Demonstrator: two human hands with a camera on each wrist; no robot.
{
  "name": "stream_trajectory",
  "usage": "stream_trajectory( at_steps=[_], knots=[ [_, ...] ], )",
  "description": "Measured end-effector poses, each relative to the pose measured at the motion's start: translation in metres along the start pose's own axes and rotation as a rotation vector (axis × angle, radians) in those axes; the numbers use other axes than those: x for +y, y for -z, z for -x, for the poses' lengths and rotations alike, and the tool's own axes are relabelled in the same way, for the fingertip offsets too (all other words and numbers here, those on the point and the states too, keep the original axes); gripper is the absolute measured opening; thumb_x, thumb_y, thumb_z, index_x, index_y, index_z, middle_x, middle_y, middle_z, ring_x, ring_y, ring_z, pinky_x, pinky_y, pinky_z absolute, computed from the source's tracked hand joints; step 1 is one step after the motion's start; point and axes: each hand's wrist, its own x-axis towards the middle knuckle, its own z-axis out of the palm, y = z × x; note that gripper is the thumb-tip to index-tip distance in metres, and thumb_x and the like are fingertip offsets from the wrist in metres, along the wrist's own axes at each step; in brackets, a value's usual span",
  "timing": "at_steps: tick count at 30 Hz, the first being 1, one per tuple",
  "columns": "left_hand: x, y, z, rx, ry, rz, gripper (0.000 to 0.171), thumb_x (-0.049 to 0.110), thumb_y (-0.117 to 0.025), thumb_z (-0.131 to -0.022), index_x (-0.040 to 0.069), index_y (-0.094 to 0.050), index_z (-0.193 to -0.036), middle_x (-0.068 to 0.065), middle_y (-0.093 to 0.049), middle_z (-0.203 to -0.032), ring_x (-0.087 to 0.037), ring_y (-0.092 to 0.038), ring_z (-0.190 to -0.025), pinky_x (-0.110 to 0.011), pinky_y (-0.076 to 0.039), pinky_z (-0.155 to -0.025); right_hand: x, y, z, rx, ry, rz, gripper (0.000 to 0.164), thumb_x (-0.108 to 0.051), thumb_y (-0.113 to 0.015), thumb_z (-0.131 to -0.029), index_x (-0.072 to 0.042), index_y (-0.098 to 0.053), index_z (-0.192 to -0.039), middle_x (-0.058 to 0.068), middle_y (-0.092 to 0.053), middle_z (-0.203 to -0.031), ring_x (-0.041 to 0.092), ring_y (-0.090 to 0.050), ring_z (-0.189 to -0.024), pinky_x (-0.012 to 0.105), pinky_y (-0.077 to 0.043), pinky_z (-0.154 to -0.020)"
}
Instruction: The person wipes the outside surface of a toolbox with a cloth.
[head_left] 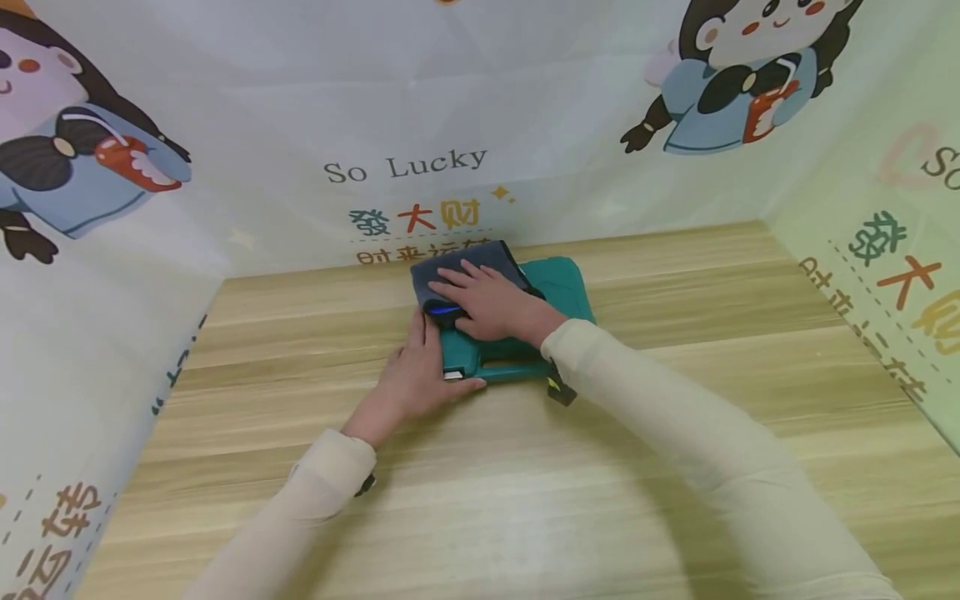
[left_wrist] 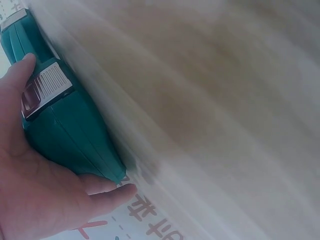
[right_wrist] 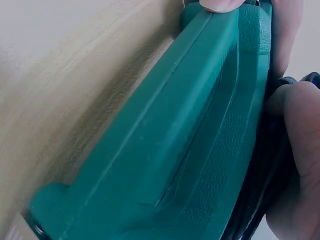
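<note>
A teal hard plastic case (head_left: 566, 287) is lying on the wood-grain table (head_left: 525, 517), at 12 o'clock in the head view, near the white printed backdrop (head_left: 555, 125). Its moulded handle (head_left: 513, 372) is facing 6 o'clock, and a silver latch (left_wrist: 55, 82) is showing on that same near side. A dark blue-grey folded fabric item (head_left: 468, 271) is resting on the case's upper face, covering its 10 o'clock part, and a bright blue strip (head_left: 444, 310) is showing at its near end.

The left hand (head_left: 412, 371) is bracing the case at its 8 o'clock corner: its thumb is lying along the near side by the latch, and its fingers are extending along the left side, with a wide gap between thumb and fingers. The right hand (head_left: 498, 307) is reaching in from 4 o'clock and resting on the folded item, its fingers spreading fairly straight and pointing toward 10 o'clock. Cream sleeves (head_left: 652, 400) are covering both forearms. Black lettering reading "So Lucky" (head_left: 405, 167) is appearing on the backdrop, at 11 o'clock from the case.
</note>
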Motion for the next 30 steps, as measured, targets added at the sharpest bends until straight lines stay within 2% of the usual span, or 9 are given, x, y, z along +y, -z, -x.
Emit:
stream_trajectory(
  at_steps=[8,14,26,30],
  knots=[
    [-0.001,-0.002,-0.001,-0.004,0.0,0.012,0.124,0.074,-0.054,-0.072,0.0,0.017,-0.141,-0.024,0.015,-0.148,-0.041,-0.03,-0.126,-0.055,-0.033,-0.094,0.001,-0.001,0.001,0.01,0.006,-0.011,0.06,-0.036,-0.041,-0.097,-0.025,-0.013,-0.149,0.002,-0.008,-0.153,0.03,-0.003,-0.137,0.044,-0.008,-0.107],
    [-0.001,-0.002,-0.002,0.004,0.007,0.008,0.125,0.075,-0.054,-0.071,0.0,0.017,-0.141,-0.023,0.012,-0.149,-0.04,-0.033,-0.125,-0.054,-0.035,-0.094,0.005,0.002,0.004,0.011,0.011,-0.047,0.06,-0.035,-0.043,-0.096,-0.024,-0.015,-0.149,0.002,-0.009,-0.153,0.029,-0.003,-0.137,0.045,-0.007,-0.107],
    [0.0,0.0,-0.002,-0.023,0.02,0.012,0.124,0.078,-0.052,-0.07,-0.001,0.011,-0.143,-0.022,0.009,-0.15,-0.039,-0.028,-0.128,-0.054,-0.032,-0.096,0.014,0.002,0.01,0.003,0.013,-0.069,0.059,-0.034,-0.041,-0.097,-0.025,-0.015,-0.149,0.002,-0.008,-0.153,0.029,-0.001,-0.137,0.045,-0.007,-0.107],
    [-0.001,-0.001,-0.002,-0.012,0.016,0.013,0.125,0.078,-0.052,-0.07,-0.001,0.01,-0.144,-0.023,0.005,-0.15,-0.04,-0.028,-0.128,-0.055,-0.033,-0.095,0.019,0.001,0.014,0.0,-0.002,-0.069,0.059,-0.034,-0.042,-0.097,-0.025,-0.015,-0.149,0.002,-0.008,-0.153,0.029,-0.001,-0.137,0.045,-0.007,-0.107]
  ],
)
